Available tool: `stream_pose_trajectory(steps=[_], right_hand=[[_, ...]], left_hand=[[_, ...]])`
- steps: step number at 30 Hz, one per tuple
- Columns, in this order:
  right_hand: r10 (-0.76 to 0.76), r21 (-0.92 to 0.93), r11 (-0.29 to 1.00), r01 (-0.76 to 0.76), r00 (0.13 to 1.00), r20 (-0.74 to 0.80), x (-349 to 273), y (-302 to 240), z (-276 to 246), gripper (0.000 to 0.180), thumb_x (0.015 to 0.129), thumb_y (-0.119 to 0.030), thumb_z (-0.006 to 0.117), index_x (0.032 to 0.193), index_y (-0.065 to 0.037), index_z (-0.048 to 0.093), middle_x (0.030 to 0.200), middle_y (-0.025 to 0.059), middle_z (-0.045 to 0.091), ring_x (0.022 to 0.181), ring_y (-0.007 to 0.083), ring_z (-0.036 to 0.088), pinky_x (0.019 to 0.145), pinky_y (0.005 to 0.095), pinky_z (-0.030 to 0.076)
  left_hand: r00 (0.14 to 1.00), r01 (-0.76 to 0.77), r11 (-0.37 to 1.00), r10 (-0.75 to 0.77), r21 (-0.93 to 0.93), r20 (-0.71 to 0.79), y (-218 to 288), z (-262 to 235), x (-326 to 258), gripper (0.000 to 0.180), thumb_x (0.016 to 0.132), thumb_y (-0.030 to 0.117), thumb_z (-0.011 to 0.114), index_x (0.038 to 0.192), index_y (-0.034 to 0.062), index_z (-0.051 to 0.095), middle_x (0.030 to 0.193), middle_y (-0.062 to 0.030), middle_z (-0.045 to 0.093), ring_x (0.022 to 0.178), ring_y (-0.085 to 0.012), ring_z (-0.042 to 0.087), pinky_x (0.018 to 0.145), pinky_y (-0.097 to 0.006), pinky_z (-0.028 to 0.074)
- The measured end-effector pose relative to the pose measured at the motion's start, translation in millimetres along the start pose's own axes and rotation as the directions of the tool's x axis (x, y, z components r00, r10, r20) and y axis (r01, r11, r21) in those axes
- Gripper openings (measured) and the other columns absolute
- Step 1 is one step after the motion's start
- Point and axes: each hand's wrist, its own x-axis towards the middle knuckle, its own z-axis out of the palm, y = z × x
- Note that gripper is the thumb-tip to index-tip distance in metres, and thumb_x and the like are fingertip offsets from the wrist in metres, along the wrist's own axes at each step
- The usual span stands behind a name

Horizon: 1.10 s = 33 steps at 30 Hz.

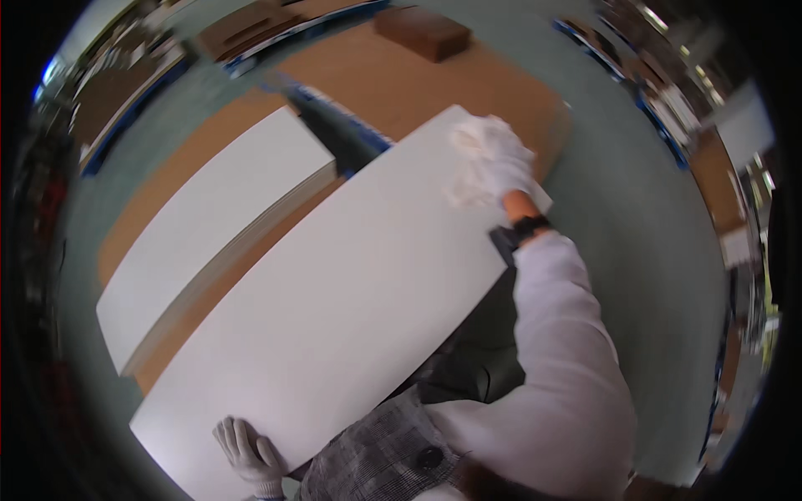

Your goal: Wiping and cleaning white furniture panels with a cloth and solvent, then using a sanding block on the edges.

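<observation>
A long white board (326,284) lies in front of me, running from the lower left to the upper right. On its near left end my left hand (246,455), in a pale knitted glove, rests flat with the fingers stretched out. My right arm reaches to the far right end, where my gloved right hand (511,169) presses a crumpled white cloth (469,142) onto the surface. Motion blurs this hand and the cloth, and its fingers are partly hidden. A dark band sits on my right wrist.
Beyond the board lies a stack of white panels (221,209) on brown sheet material. Farther off, a brown cardboard-covered pallet (351,63) carries a brown box (422,32). Other loaded blue pallets (125,125) stand around on the green floor (635,275).
</observation>
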Motion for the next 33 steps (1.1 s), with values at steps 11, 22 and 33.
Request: stream_pose_trajectory(steps=[11, 22, 33], right_hand=[[-0.531, -0.115, 0.809, 0.576, 0.801, 0.275, -159.6, -24.6, -18.9, 0.055, 0.089, -0.023, 0.049, 0.14, -0.005, 0.036, 0.146, 0.0225, 0.031, 0.133, 0.0409, 0.032, 0.109, 0.048, 0.029], [-0.972, 0.528, 0.113, 0.841, 0.204, -0.118, -79.9, -236.2, -5.8, 0.06, 0.081, -0.016, 0.064, 0.137, -0.011, 0.044, 0.139, 0.0202, 0.04, 0.123, 0.0412, 0.042, 0.102, 0.0472, 0.038], [-0.932, 0.597, 0.117, 0.793, 0.296, -0.21, -99.5, -275.4, -19.4, 0.064, 0.076, 0.001, 0.059, 0.137, -0.006, 0.043, 0.14, 0.0197, 0.04, 0.13, 0.0397, 0.039, 0.107, 0.0483, 0.032]], left_hand=[[0.968, 0.23, 0.969, -0.238, -0.096, -0.085, -13.6, -34.5, -20.1, 0.044, 0.078, 0.02, 0.064, 0.119, 0.0063, 0.055, 0.123, -0.0154, 0.053, 0.119, -0.0359, 0.048, 0.106, -0.051, 0.035], [0.421, 0.903, 0.427, -0.868, 0.037, -0.263, -61.3, -87.2, -179.7, 0.038, 0.088, 0.026, 0.059, 0.119, 0.0045, 0.057, 0.129, -0.0182, 0.053, 0.123, -0.034, 0.048, 0.106, -0.04, 0.036], [-0.701, 0.699, -0.714, -0.675, 0.038, 0.23, -59.5, 55.2, -366.3, 0.057, 0.078, 0.043, 0.061, 0.113, -0.0026, 0.062, 0.119, -0.0254, 0.06, 0.112, -0.0399, 0.058, 0.094, -0.043, 0.047]])
